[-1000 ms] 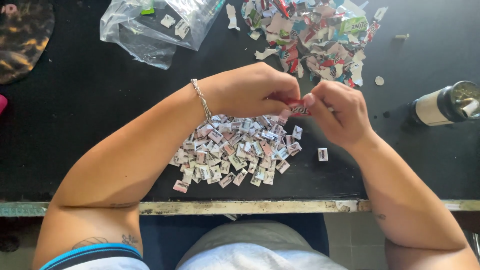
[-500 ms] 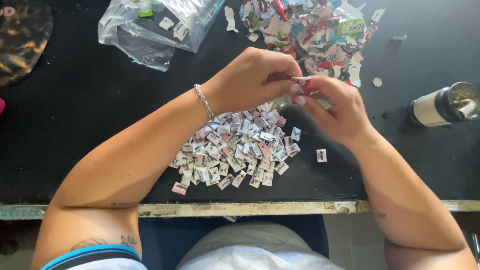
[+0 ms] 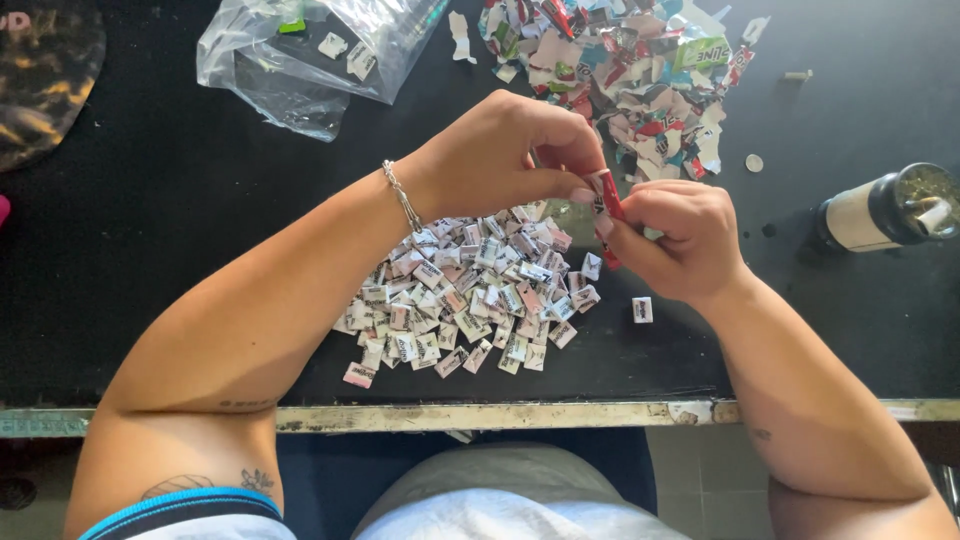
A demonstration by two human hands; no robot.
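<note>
Both hands have shifted slightly since the earlier frame, and now the left hand (image 3: 500, 155) and right hand (image 3: 670, 240) pinch a red paper strip (image 3: 607, 200) between closed fingertips, above a pile of small folded paper pieces (image 3: 470, 295) on the black table (image 3: 150, 230).

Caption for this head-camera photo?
Both hands, left and right, pinch a red paper strip above a pile of folded pieces.

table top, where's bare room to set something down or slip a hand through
Bare black table left of the folded-paper pile, below the plastic bag; also between the jar and the front edge. Crowded: the pile and the loose scraps around both hands.
</note>
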